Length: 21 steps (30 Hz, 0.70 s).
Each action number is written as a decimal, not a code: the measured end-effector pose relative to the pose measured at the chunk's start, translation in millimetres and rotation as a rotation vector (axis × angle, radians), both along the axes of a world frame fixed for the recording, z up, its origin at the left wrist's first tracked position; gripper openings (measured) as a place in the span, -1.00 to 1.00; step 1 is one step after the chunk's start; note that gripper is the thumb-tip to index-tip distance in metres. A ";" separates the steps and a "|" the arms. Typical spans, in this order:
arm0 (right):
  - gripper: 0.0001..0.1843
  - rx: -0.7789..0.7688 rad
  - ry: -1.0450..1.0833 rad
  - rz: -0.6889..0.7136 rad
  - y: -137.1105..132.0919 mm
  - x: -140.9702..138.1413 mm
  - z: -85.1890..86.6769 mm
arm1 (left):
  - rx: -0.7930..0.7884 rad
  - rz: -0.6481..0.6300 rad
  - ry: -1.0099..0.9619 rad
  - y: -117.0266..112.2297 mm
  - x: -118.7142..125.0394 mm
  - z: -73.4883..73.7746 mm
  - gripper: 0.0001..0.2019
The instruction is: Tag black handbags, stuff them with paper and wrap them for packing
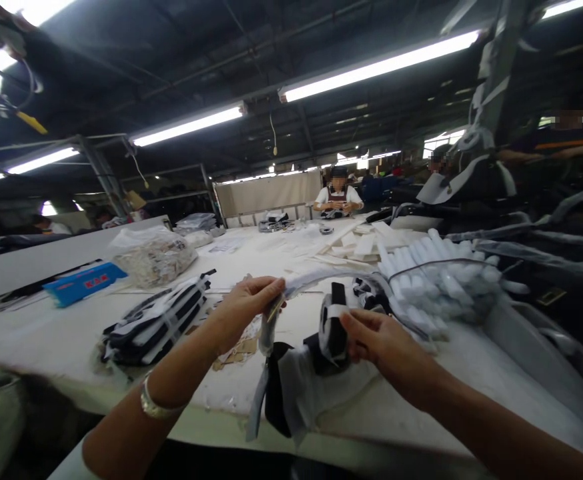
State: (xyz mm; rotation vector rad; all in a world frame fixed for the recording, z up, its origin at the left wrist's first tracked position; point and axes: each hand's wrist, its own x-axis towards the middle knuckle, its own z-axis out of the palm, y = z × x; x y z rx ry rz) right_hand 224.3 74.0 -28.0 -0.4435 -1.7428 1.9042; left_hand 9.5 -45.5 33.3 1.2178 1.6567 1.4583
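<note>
My left hand (pixel 257 299) is closed in a pinch on a long, curved strap (pixel 316 280) wrapped in translucent film. A thin brownish piece, too small to name, shows at its fingertips. My right hand (pixel 377 339) grips a folded black strap (pixel 339 300) with a white band round it. Below both hands, a black piece (pixel 277 393) partly covered in whitish film sits at the table's near edge. To the left lies a stack of black and white strapped pieces (pixel 159 320). Small brown tags (pixel 239 353) lie between that stack and the black piece.
The white table (pixel 251 250) carries a blue box (pixel 85 283), a plastic bag (pixel 154 257) of small pieces and a pile of white rolls (pixel 441 287). Flat white pieces (pixel 371 241) lie behind the rolls. Across the table sits a person (pixel 338 197). A grey bin (pixel 536 360) stands at right.
</note>
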 end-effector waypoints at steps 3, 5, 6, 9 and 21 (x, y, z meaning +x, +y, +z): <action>-0.62 -0.248 0.128 0.065 -12.8 -30.5 -5.5 | -0.023 -0.030 0.054 0.7 10.6 10.1 -0.65; -0.65 -0.325 0.229 0.076 -19.9 -44.4 -2.3 | -0.031 -0.039 0.063 0.7 16.8 13.8 -0.61; -0.67 -0.350 0.274 0.075 -24.2 -49.1 0.4 | -0.025 -0.035 0.068 0.8 19.0 15.0 -0.60; -0.68 -0.408 0.369 0.056 -37.9 -56.6 6.8 | 0.016 0.001 0.095 1.7 20.4 16.5 -0.56; -0.56 -0.353 0.404 -0.006 -52.3 -53.4 9.9 | -0.242 -0.186 0.158 -2.1 11.1 32.5 -0.51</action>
